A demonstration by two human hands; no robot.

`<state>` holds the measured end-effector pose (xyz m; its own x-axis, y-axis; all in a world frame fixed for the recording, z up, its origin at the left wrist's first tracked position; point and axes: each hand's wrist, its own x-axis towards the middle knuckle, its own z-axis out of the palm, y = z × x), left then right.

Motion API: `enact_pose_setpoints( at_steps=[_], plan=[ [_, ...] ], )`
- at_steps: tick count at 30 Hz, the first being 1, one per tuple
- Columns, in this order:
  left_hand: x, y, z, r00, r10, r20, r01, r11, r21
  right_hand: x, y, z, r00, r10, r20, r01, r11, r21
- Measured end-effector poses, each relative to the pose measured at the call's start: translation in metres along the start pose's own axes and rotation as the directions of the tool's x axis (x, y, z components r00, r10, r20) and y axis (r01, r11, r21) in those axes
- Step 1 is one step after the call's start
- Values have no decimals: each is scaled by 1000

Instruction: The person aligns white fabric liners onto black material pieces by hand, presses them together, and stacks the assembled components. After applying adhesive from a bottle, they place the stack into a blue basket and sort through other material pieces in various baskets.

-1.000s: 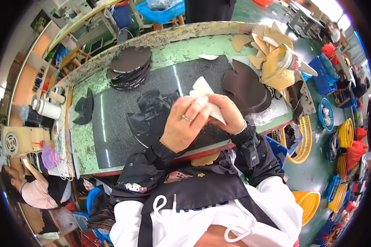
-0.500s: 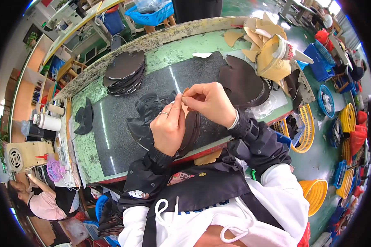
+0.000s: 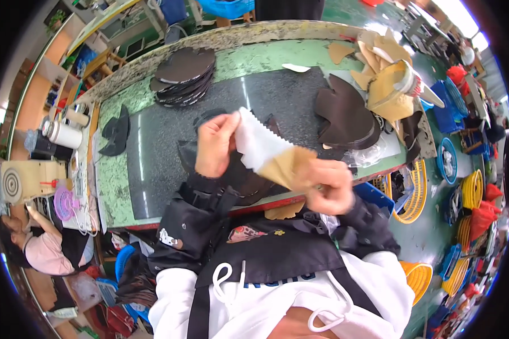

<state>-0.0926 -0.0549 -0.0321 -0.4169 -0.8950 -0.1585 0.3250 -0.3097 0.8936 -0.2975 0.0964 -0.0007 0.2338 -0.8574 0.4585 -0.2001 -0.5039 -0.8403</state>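
Note:
A white piece with a zigzag edge (image 3: 259, 142) is stretched between my hands over the dark work slab (image 3: 167, 141). Its upper corner is pinched in my left hand (image 3: 215, 148). My right hand (image 3: 332, 183), blurred by motion, is closed on a tan paper-like sheet (image 3: 284, 168) that folds back from the white piece's lower end. Beneath the hands lie dark cut pieces (image 3: 249, 183), partly hidden. A stack of dark brown cut pieces (image 3: 185, 68) stands behind my left hand, and another stack (image 3: 346, 110) lies beyond my right.
At the back right, tan scraps (image 3: 340, 52) lie beside a beige container (image 3: 391, 90) with a white bag. Black pieces (image 3: 116, 135) lie on the green tabletop's left. Yellow basket (image 3: 418, 192) stands off the right edge. A person (image 3: 51, 243) sits at far left near white spools (image 3: 61, 134).
My hands have moved apart, the right one down and to the right. The white zigzag-edged piece and the folded-back tan sheet now show between them.

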Motion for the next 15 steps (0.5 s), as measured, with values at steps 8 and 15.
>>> enact_pose_setpoints(
  at_steps=[8,15],
  plan=[
    [-70,30,27,816,413,405,-448,8,894,11,1,11,887,457,63,-424,755,500],
    [-91,25,-77,996,67,-64,-62,995,72,69,23,54,764,545,345,-630,517,579]
  ],
)
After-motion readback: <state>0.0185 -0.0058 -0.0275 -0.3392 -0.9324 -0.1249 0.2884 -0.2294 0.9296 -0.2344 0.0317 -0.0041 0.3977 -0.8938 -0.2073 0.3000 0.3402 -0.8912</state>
